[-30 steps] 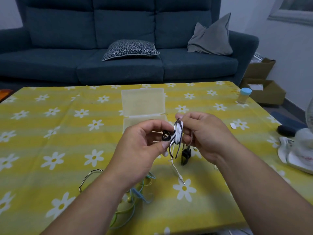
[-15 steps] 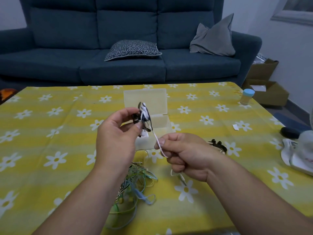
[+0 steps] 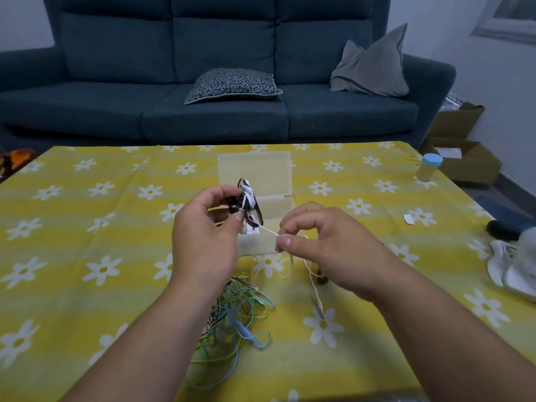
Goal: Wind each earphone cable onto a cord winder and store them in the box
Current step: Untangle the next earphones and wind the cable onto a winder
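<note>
This is a home living room. A dark blue three-seat sofa [image 3: 87,111] stands behind the desk [image 3: 72,300], with a patterned cushion [image 3: 232,85] lying on its seat and a grey cushion [image 3: 374,71] propped in its corner. A yellow daisy-print cloth [image 3: 362,175] covers the desk. Open cardboard boxes [image 3: 464,163] sit on the floor by a white wall.

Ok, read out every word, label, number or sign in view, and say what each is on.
None can be read. The blue-lidded jar shows no legible label, the white paper scrap looks blank, the cardboard boxes show no print that can be made out, and the clear box is unmarked.
</note>
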{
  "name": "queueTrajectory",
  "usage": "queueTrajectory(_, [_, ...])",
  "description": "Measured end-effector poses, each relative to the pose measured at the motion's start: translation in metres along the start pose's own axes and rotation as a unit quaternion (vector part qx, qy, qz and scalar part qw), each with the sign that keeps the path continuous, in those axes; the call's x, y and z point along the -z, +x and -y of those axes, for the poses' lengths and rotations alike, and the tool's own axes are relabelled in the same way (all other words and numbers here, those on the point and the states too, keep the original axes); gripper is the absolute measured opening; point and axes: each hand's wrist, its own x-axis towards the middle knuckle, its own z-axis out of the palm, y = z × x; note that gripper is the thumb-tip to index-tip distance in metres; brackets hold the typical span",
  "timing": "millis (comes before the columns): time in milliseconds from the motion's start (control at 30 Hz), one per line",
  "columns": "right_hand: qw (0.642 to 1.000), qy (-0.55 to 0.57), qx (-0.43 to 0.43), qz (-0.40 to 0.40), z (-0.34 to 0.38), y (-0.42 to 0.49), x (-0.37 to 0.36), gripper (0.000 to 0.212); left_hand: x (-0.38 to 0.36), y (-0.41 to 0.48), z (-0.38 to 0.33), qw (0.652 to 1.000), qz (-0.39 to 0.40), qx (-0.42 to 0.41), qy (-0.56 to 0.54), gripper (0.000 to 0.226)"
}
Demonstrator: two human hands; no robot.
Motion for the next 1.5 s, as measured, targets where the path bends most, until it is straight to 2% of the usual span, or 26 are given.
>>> queueTrajectory(167, [0.998,0.061,0.016,0.02,0.012,-0.004,0.006,0.023,-0.002,-0.004,-0.002,0.993,0.041,-0.078,0.073,0.037])
queueTrajectory(333, [0.991,0.123,0.022,-0.053,0.023,-0.003,0.016,0.024,-0.005,-0.012,-0.011,0.971,0.084,-0.182,0.134,0.038])
queueTrajectory(467, [0.982,0.154,0.037,-0.101,0.023,-0.003,0.027,0.022,-0.006,-0.017,-0.016,0.96,0.122,-0.212,0.135,0.04])
queueTrajectory(567, [0.98,0.141,0.039,-0.135,0.019,0.0,0.031,0.025,-0.007,-0.02,-0.02,0.962,0.154,-0.202,0.1,0.042])
queueTrajectory(767, [0.973,0.017,0.085,-0.215,0.025,0.001,0.038,0.018,-0.009,-0.026,-0.027,0.971,0.194,-0.138,-0.014,0.04])
queueTrajectory(900, [0.97,0.004,0.08,-0.228,0.024,0.004,0.036,0.017,-0.008,-0.028,-0.031,0.969,0.212,-0.1,-0.072,0.041])
queueTrajectory(1200, [0.971,0.144,-0.036,-0.19,0.008,0.013,0.025,0.036,-0.008,-0.027,-0.03,0.968,0.216,-0.063,-0.112,0.038])
queueTrajectory(1367, [0.969,0.099,-0.01,-0.226,0.009,0.016,0.022,0.028,-0.009,-0.026,-0.03,0.972,0.198,-0.054,-0.113,0.038])
queueTrajectory(1500, [0.973,0.09,-0.017,-0.21,0.005,0.019,0.021,0.039,-0.008,-0.026,-0.029,0.964,0.226,-0.049,-0.134,0.038])
